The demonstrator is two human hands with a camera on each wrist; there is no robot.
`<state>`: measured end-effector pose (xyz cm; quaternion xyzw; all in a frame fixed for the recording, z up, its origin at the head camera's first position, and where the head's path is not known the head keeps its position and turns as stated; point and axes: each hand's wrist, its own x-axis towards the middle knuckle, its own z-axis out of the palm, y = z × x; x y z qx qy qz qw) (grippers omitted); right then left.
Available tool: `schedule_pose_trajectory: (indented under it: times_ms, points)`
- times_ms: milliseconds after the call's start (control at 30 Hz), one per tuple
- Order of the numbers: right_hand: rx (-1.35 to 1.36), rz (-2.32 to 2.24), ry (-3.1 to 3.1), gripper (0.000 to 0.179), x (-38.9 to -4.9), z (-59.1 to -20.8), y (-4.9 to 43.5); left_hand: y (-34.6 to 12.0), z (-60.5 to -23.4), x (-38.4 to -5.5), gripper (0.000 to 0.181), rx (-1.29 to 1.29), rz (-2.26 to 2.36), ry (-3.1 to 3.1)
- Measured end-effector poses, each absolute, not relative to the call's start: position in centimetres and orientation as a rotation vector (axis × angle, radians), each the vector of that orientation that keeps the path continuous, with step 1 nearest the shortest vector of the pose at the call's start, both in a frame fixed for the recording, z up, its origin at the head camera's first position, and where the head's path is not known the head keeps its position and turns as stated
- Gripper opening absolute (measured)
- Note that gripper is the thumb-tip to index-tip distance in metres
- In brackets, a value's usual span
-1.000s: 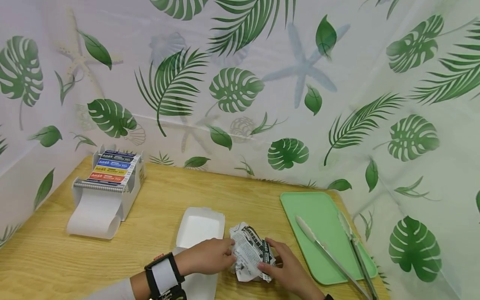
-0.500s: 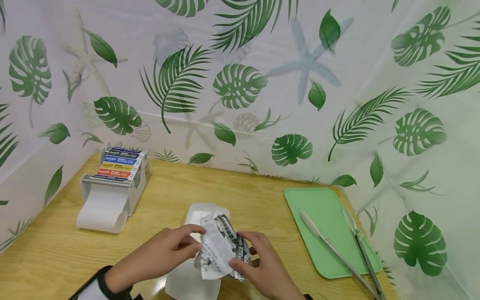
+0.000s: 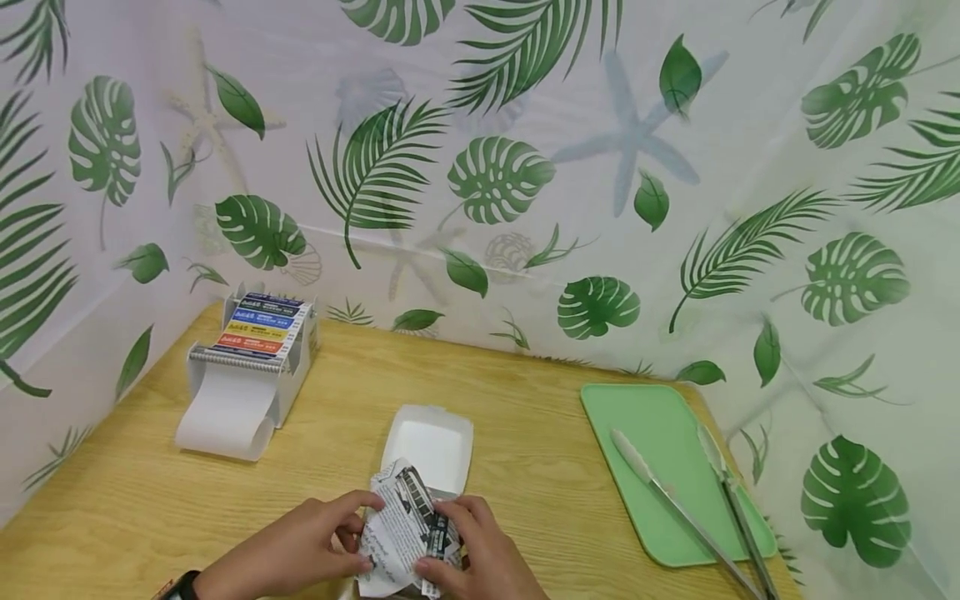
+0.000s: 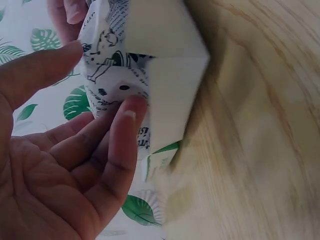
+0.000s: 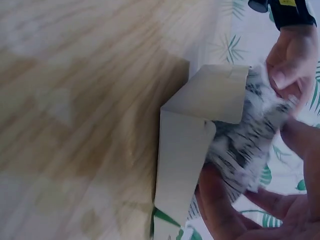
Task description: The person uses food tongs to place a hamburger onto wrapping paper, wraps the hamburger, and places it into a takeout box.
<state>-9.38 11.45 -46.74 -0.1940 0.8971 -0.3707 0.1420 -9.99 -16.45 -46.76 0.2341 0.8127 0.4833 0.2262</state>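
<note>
A package wrapped in black-and-white printed paper (image 3: 401, 529) is held between both hands at the near part of an open white carton box (image 3: 427, 450). My left hand (image 3: 296, 546) grips its left side with thumb and fingers. On the other side my right hand (image 3: 483, 554) grips it likewise. Both wrist views show the package down between the walls of the box, partly inside, with its top above the rim; the left wrist view shows fingers at the box wall (image 4: 172, 95). How deep the package sits, I cannot tell. What the paper wraps is hidden.
At the back left stands a dispenser (image 3: 255, 358) with coloured labels and a hanging strip of white paper. A green tray (image 3: 652, 467) lies at the right, with metal tongs (image 3: 682, 517) resting across it. A leaf-patterned sheet (image 3: 495, 242) walls the table behind and at the sides.
Both hands have carried the package leftward from the table beside the box, over the box, and down into its near part. The head view has shifted slightly.
</note>
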Motion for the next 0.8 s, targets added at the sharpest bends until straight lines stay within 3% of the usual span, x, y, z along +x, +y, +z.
schedule_pose_trajectory:
  times_ms: [233,500,800]
  points:
    - [-0.589,-0.991,2.554,0.067,-10.2,-46.1,12.8,-16.7,-47.0,-10.1,0.062,0.725,1.227,2.407]
    - [-0.840,-0.842,2.495,0.084,-12.2,-45.4,15.0,-15.9,-47.3,-10.5,0.116,0.778,0.904,2.725]
    - [-0.929,-0.809,2.434,0.087,-13.5,-46.7,15.1,-14.6,-47.5,-10.7,0.111,0.797,0.752,2.791]
